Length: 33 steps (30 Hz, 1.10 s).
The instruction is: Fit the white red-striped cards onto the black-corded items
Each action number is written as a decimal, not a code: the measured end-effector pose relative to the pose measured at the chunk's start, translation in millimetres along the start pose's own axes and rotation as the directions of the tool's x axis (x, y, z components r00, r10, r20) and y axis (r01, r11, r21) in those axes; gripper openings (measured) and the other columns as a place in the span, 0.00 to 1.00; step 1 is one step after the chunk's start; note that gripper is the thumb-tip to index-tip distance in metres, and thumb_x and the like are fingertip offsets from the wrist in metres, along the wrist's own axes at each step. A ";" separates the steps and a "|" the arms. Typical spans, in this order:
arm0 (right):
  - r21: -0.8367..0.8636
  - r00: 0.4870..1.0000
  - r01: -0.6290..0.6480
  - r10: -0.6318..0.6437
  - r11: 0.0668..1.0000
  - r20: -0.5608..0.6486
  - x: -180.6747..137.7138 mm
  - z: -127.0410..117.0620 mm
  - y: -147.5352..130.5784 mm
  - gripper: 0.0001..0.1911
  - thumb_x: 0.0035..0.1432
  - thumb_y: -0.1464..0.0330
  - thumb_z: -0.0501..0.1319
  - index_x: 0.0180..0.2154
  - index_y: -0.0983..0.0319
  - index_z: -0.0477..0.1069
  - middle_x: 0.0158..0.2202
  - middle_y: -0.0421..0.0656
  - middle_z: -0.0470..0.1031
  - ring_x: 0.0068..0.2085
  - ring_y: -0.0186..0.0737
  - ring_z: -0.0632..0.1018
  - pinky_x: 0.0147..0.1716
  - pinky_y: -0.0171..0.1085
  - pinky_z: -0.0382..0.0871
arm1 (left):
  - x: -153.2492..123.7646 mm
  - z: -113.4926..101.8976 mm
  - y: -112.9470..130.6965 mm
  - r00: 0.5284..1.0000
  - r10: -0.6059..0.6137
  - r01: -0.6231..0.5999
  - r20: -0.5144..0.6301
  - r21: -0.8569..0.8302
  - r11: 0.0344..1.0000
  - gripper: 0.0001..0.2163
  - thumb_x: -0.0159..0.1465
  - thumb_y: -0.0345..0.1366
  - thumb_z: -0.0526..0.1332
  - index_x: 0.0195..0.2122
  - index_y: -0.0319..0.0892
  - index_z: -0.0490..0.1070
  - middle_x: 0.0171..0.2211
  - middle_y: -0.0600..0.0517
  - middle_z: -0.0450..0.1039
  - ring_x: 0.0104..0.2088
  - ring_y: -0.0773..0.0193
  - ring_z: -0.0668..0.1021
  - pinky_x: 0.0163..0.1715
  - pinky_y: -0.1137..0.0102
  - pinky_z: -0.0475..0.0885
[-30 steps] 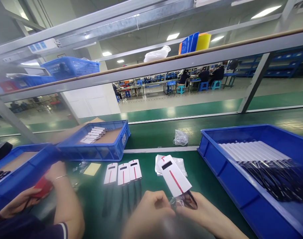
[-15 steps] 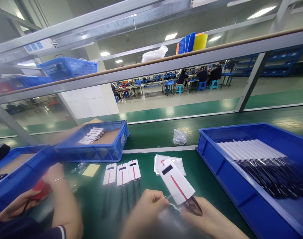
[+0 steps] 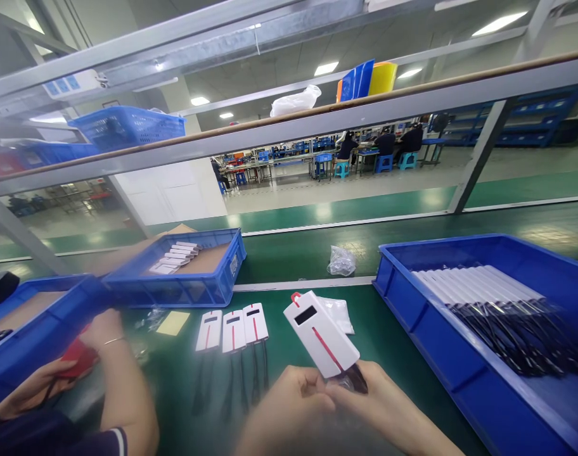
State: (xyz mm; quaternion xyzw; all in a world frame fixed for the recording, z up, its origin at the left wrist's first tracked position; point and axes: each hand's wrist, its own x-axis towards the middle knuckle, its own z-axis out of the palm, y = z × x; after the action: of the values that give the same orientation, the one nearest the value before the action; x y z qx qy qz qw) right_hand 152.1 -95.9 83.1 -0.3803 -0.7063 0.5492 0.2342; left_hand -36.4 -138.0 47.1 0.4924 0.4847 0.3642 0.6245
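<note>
My right hand (image 3: 372,399) pinches the lower end of a white card (image 3: 321,334) with a red stripe and a dark window, tilted up to the left. My left hand (image 3: 289,399) is closed against it from the left, fingers on a clear plastic bag at the card's base. Three matching white cards (image 3: 232,330) with black cords lie in a row on the green table (image 3: 403,354) ahead of my left hand. A flat clear bag (image 3: 340,313) lies just behind the held card.
A blue bin (image 3: 479,386) at right holds several white cards with black cords. Another blue bin (image 3: 194,288) at left holds a few cards on cardboard. A co-worker's hands (image 3: 75,361) hold a red object at the lower left beside a third blue bin (image 3: 37,342). A crumpled bag (image 3: 342,261) lies farther back.
The held card has swung left and slightly up. My two hands have come closer together at its base.
</note>
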 end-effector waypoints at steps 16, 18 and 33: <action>0.041 0.992 -0.060 0.064 0.997 -0.109 0.9 2.0 11.9 0.11 0.60 0.59 0.62 0.36 0.61 0.69 0.34 0.39 0.71 0.39 0.43 0.74 0.36 0.34 0.65 | -1.4 1.8 7.0 0.994 0.100 -0.101 -0.040 -0.016 0.995 0.25 0.63 0.61 0.58 0.31 0.40 0.67 0.20 0.59 0.62 0.18 0.73 0.61 0.21 0.75 0.58; 0.088 0.996 -0.052 0.058 0.995 -0.062 1.9 2.0 11.0 0.13 0.57 0.61 0.65 0.41 0.61 0.72 0.41 0.42 0.76 0.46 0.46 0.76 0.44 0.35 0.68 | 0.1 2.4 5.7 0.992 0.123 -0.124 -0.036 -0.030 0.992 0.25 0.63 0.62 0.58 0.30 0.40 0.66 0.20 0.59 0.61 0.19 0.73 0.61 0.21 0.75 0.56; 0.037 0.992 -0.029 0.033 0.999 -0.120 3.4 3.9 5.9 0.21 0.59 0.49 0.61 0.27 0.58 0.61 0.27 0.36 0.63 0.31 0.39 0.67 0.29 0.34 0.59 | 0.5 9.5 11.7 0.991 0.130 -0.131 -0.019 -0.149 0.980 0.24 0.54 0.56 0.71 0.34 0.41 0.65 0.24 0.60 0.64 0.20 0.75 0.62 0.21 0.77 0.54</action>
State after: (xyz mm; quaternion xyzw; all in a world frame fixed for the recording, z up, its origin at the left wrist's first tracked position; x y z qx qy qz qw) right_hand 148.7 -94.9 76.0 -0.4196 -0.6752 0.5411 0.2743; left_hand -26.9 -137.1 58.7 0.4730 0.4256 0.4421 0.6323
